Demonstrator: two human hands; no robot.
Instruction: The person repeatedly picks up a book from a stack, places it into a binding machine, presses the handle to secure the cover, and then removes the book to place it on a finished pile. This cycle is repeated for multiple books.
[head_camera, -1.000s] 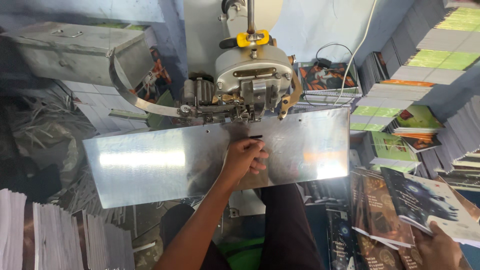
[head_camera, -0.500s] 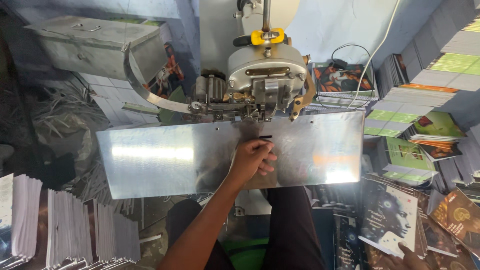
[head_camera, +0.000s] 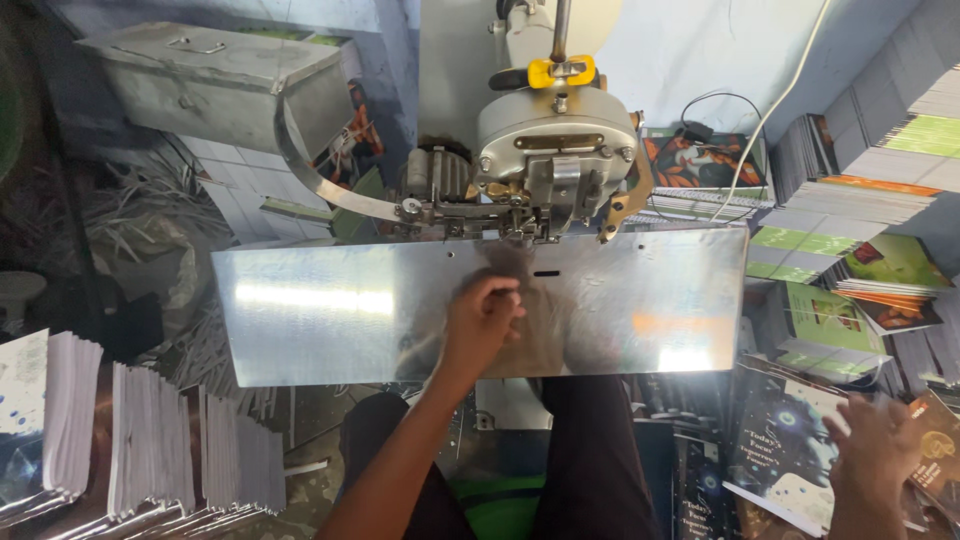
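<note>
At the far left, stacks of white unbound paper sections (head_camera: 150, 440) stand on edge, near the lower corner of the shiny, flat sheet-metal worktop (head_camera: 330, 310) that spans the middle of the view. Behind the worktop's far edge sits a grey metal stitching machine head with a yellow clamp on its post (head_camera: 555, 150), and a thin metal strip (head_camera: 320, 180) curves from a grey metal box (head_camera: 210, 75) down into the machine's left side.

The left hand (head_camera: 482, 322) rests on the worktop just short of a small dark slot (head_camera: 546, 272), fingers curled loosely against the metal with nothing visibly in them; whether a thin sheet lies under the palm I cannot tell.

To the right, below the worktop's edge, the right hand (head_camera: 872, 445) lies spread and released on a dark-covered booklet with a pale printed face design (head_camera: 785, 450), which sits atop a loose pile of similar dark booklets (head_camera: 700, 490) at the person's right side. Stacks of green-covered booklets (head_camera: 880, 265) rise beyond.

The dark booklet looks thin, light and floppy, with a glossy cover likely to slide on its neighbours. It should handle best pinched near the spine or at a corner, thumb above and fingers below, as a grip at mid-page would probably let it sag and fan open.
</note>
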